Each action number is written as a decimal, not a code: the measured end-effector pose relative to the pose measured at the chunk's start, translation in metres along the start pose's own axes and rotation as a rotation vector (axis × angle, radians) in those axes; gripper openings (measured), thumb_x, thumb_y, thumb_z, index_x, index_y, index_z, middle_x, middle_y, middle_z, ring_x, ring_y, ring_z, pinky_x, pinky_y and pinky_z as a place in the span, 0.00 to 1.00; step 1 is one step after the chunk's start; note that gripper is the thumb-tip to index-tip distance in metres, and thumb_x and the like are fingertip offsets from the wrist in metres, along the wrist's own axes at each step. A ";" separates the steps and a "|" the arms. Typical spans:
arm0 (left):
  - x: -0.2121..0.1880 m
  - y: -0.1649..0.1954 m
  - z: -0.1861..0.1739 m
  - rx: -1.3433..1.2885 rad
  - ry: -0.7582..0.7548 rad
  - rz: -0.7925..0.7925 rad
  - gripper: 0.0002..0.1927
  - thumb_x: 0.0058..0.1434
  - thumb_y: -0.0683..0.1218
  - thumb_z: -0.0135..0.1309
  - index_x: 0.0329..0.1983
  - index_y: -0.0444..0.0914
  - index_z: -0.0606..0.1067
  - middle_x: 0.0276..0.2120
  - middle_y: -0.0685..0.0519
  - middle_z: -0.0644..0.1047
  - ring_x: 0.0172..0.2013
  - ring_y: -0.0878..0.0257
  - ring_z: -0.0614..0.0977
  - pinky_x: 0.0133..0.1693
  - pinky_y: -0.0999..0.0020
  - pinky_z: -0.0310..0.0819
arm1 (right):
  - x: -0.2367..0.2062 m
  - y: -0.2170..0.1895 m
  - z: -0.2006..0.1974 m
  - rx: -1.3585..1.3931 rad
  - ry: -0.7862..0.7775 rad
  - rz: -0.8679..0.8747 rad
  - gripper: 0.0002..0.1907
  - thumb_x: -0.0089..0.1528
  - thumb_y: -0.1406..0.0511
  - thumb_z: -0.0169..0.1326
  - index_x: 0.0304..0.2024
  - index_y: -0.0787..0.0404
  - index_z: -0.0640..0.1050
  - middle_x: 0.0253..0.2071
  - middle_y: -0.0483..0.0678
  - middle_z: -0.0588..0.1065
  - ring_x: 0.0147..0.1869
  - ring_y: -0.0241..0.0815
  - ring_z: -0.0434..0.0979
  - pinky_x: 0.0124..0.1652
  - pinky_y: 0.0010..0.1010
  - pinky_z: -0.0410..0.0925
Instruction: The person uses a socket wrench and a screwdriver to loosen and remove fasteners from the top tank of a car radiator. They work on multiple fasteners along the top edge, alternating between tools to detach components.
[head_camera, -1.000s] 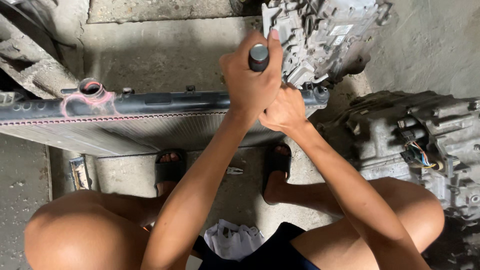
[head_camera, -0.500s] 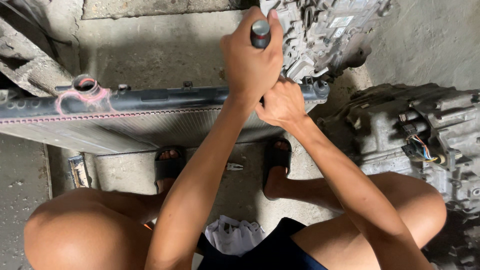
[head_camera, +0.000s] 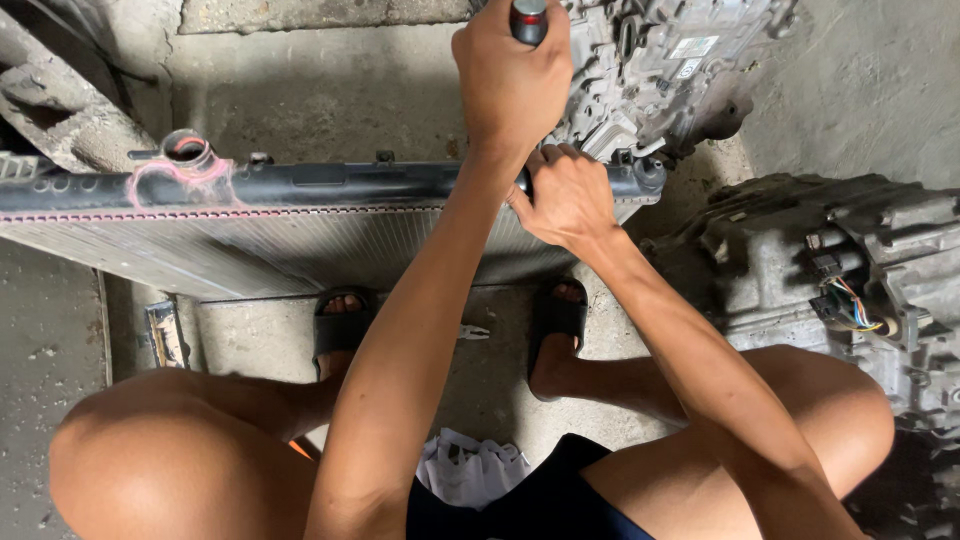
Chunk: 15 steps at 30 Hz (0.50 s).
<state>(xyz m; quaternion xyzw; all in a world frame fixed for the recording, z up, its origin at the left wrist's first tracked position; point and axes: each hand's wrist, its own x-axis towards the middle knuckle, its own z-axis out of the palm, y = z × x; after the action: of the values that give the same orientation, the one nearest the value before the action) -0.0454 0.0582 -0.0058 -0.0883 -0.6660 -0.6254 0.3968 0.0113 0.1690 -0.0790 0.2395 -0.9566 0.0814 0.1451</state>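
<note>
Here the left hand (head_camera: 512, 85) is closed in a full fist around a tool handle (head_camera: 529, 20) — dark grip with a red band — which stands upright at the top of the view, against the lower face of a grey cast-metal gearbox housing (head_camera: 665, 60). The right hand (head_camera: 565, 195) sits just below and slightly to the right of the left, fingers curled and pressed onto the right end of a radiator (head_camera: 250, 230); whether it pinches anything cannot be told. The radiator stands on edge across the concrete floor (head_camera: 300, 90), its black top tank uppermost, with one round filler neck (head_camera: 185, 150) near its left end. A second cast-metal housing (head_camera: 830, 270), with coloured wires, lies by the right edge. Count: one tool handle, one radiator, two housings, two black sandals (head_camera: 555, 315) on the floor.
</note>
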 end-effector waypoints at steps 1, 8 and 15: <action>-0.001 0.001 0.000 -0.012 0.008 0.000 0.07 0.63 0.43 0.56 0.31 0.35 0.73 0.17 0.49 0.75 0.17 0.56 0.79 0.27 0.64 0.71 | 0.000 0.000 0.000 0.011 0.001 -0.008 0.27 0.62 0.50 0.56 0.40 0.70 0.80 0.37 0.62 0.78 0.41 0.61 0.79 0.40 0.50 0.72; -0.020 0.028 -0.021 -0.094 0.035 0.077 0.13 0.69 0.43 0.56 0.28 0.37 0.70 0.17 0.54 0.72 0.17 0.67 0.73 0.24 0.68 0.64 | -0.003 0.002 -0.002 0.031 0.057 -0.062 0.22 0.60 0.52 0.57 0.36 0.66 0.81 0.36 0.61 0.78 0.43 0.62 0.79 0.44 0.49 0.71; -0.049 0.044 -0.041 -0.116 0.103 0.133 0.16 0.70 0.41 0.58 0.26 0.35 0.69 0.18 0.54 0.69 0.16 0.71 0.71 0.21 0.72 0.60 | -0.004 0.009 0.006 0.024 -0.015 -0.039 0.17 0.51 0.59 0.59 0.37 0.63 0.79 0.38 0.60 0.79 0.46 0.61 0.80 0.49 0.48 0.72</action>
<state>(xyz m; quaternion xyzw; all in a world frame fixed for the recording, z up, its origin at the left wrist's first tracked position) 0.0314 0.0482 -0.0075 -0.1227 -0.6003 -0.6389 0.4652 0.0088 0.1767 -0.0867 0.2603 -0.9518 0.0884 0.1363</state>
